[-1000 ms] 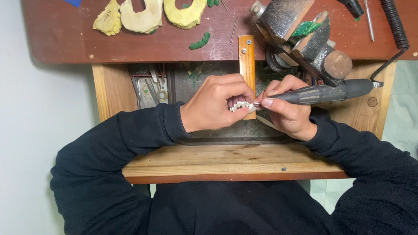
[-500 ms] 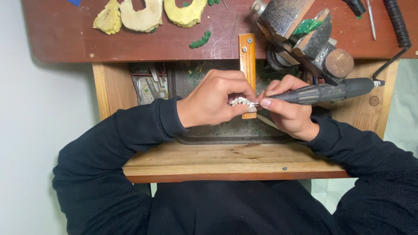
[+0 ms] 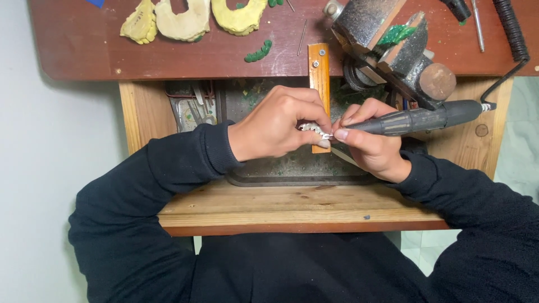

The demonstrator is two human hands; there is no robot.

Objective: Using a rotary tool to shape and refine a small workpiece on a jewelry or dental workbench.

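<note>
Hands (image 3: 281,126) unmoved over wooden bench (image 3: 281,205).

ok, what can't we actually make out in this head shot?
- Small silvery piece: mostly covered by the left hand; too small to tell its shape.
- Rotary tool: its tip is hidden between the fingers of the right hand.
- Vise: top cut off by the upper frame edge.
- Drawer tray: contents blocked by both hands.
</note>
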